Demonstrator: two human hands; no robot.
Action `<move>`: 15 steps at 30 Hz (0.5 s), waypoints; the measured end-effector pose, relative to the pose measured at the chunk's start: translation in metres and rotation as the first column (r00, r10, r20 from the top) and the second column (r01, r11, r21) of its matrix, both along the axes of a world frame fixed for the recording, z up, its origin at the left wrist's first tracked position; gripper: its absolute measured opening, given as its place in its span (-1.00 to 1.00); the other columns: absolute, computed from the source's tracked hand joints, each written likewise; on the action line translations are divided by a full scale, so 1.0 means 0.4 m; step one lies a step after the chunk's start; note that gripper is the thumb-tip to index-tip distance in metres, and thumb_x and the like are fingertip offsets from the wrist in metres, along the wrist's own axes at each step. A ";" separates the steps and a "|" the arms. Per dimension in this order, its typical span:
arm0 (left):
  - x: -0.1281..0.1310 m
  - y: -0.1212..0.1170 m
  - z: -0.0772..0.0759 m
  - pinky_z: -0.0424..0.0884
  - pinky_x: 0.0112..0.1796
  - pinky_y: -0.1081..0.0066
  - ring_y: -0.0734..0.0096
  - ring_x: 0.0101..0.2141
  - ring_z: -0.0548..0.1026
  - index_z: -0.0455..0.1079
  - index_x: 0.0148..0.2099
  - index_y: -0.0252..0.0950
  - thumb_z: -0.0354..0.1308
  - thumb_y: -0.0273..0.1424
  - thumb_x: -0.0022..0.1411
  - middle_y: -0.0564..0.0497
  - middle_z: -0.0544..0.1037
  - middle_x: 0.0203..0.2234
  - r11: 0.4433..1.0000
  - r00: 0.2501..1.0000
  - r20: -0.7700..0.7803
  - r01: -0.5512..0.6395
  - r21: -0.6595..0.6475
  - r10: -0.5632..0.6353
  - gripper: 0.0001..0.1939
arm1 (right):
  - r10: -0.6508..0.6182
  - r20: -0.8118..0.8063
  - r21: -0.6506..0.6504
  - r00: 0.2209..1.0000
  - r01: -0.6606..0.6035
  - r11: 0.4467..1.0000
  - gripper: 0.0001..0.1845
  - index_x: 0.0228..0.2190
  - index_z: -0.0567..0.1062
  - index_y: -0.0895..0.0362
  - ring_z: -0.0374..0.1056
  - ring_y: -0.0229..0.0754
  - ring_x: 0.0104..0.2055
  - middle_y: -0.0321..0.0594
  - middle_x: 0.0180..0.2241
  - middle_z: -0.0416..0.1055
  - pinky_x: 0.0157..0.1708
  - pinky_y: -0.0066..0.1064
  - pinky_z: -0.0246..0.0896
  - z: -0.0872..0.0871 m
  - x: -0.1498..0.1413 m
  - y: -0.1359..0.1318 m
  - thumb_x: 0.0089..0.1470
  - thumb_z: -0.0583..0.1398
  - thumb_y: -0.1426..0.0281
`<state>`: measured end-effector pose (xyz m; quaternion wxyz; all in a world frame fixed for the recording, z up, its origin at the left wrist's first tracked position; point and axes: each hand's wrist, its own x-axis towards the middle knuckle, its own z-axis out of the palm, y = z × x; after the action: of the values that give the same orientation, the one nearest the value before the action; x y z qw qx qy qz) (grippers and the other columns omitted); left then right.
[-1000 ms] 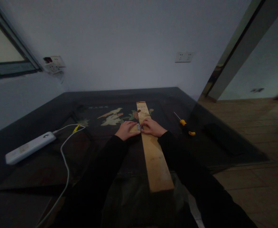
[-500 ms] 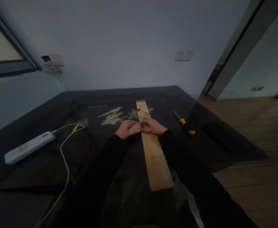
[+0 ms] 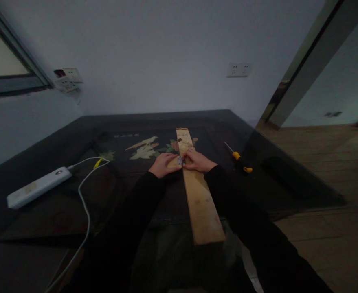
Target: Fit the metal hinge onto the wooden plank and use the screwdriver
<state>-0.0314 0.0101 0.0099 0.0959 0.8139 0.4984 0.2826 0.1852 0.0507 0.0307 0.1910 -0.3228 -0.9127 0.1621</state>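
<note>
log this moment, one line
left hand: holding small pale wooden piece; right hand: on long pale wooden plank; silver metal hinge: between hands; yellow-black screwdriver: right of plank

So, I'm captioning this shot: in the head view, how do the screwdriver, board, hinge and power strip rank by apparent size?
1. Board, partly covered by the right hand
2. Power strip
3. Screwdriver
4. Hinge

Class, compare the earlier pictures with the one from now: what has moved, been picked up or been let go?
Nothing has visibly changed beyond a slight shift of the whole view. The left hand stays at the short pale piece, the right hand on the long wooden board, a small metal piece between them. The screwdriver and white corded device lie as before.
</note>
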 end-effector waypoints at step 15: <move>-0.004 -0.003 -0.002 0.31 0.03 0.16 0.12 -0.01 0.41 0.42 0.07 -0.27 0.26 -0.08 0.06 -0.16 0.48 -0.05 1.000 1.000 -0.031 -0.007 -0.013 0.007 -0.43 | 0.020 0.090 -0.073 0.996 -0.013 0.997 -0.69 -0.27 0.44 0.21 0.23 -0.22 -0.32 -0.19 -0.35 0.35 -0.31 -0.42 0.10 0.026 -0.018 0.016 -0.10 0.27 0.34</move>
<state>-0.0331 0.0088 0.0092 0.0925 0.8159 0.5044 0.2673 0.1779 0.0572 0.0411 0.1361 -0.3290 -0.9167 0.1815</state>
